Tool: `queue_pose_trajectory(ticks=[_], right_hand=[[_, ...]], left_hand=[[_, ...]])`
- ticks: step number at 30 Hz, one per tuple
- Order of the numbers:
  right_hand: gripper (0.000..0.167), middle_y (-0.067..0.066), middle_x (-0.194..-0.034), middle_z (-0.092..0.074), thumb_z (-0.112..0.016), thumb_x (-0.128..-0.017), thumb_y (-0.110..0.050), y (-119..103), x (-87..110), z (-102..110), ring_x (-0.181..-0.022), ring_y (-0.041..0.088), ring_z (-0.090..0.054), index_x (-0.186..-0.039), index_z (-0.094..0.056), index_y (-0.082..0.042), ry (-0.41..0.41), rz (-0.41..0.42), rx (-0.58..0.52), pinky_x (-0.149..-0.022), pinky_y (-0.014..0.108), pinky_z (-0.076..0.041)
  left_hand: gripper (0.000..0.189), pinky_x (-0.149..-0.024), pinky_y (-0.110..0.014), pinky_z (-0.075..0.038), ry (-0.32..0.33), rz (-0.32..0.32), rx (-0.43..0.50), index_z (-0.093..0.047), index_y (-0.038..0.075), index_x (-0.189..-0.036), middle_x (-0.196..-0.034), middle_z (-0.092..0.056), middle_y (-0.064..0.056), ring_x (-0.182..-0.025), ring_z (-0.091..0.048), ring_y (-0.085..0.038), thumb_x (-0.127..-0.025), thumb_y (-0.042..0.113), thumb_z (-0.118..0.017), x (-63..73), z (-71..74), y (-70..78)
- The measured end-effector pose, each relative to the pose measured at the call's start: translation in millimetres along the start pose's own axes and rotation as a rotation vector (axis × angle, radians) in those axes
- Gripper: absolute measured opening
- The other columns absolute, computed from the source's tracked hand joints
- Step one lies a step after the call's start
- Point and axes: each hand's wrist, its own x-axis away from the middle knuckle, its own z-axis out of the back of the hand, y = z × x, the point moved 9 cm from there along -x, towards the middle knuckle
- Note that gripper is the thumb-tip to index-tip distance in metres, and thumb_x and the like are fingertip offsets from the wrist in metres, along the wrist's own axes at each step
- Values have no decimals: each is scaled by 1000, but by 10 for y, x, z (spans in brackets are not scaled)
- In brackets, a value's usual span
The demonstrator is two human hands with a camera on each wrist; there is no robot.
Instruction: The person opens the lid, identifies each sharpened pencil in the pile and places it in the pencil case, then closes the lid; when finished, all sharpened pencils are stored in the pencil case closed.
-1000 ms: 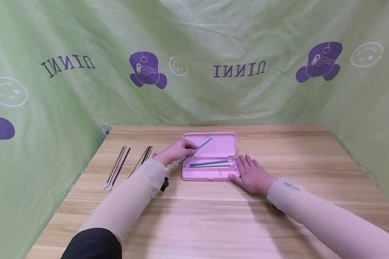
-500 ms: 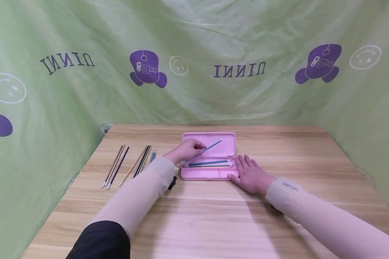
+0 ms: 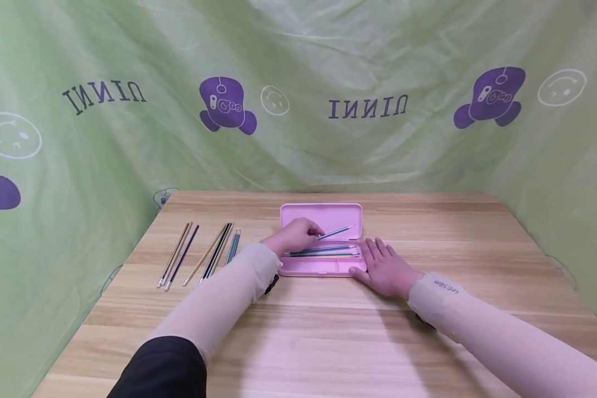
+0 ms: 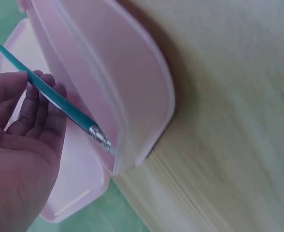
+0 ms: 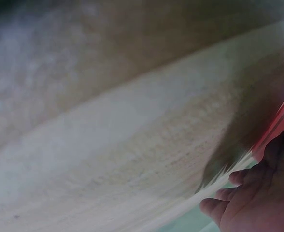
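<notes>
My left hand [image 3: 300, 234] pinches a teal pencil [image 4: 60, 99] between thumb and fingers, over the back left of an open pink pencil case [image 3: 308, 267]. In the left wrist view the pencil's metal eraser end lies at the case's end wall, and its tip points toward the lid [image 3: 340, 216]. Several pencils [image 3: 323, 251] lie side by side in the long back compartment. Against the case's right end rests my right hand [image 3: 385, 269], fingers straight and spread, its thumb at the front corner. The right wrist view shows only part of this hand [image 5: 262, 198].
Left of the case, several pencils lie on the wooden table [image 3: 328, 331]: striped and dark ones [image 3: 179, 257], black ones [image 3: 216, 254] and teal ones [image 3: 232, 246]. A green printed curtain [image 3: 298, 155] hangs behind the table.
My left hand has moved right and lower over the case with the pencil, which now slants less steeply. The right hand stays at the case's right end.
</notes>
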Motion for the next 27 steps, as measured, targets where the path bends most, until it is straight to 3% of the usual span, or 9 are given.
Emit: queue_pose_trajectory(ticks=[4, 9, 27], right_hand=[[93, 35, -164, -16, -28, -107, -63, 2, -2, -14, -151, 53, -12, -158, -15, 13, -4, -1, 9, -122, 64, -15], [88, 36, -164, -15, -34, -108, -56, -17, 0, 1, -151, 54, -11, -158, -16, 14, -14, -2, -14, -121, 64, -14], [90, 37, -162, -18, -30, -108, -61, -27, 11, 22, -150, 55, -14, -158, -17, 13, 7, 12, 0, -121, 65, -16]], left_hand=[[26, -93, -29, -52, -5, -30, -78, -75, -2, -116, -107, -75, -10, -96, -65, -19, -94, -3, -62, -12, -46, 49], [26, -100, -33, -51, 7, -27, -159, -75, -2, -117, -110, -75, -11, -105, -66, -22, -94, -2, -61, -15, -75, 82], [24, -96, -33, -53, 17, -49, -229, -77, 0, -111, -105, -75, -10, -102, -67, -22, -93, -5, -61, 5, -160, 119]])
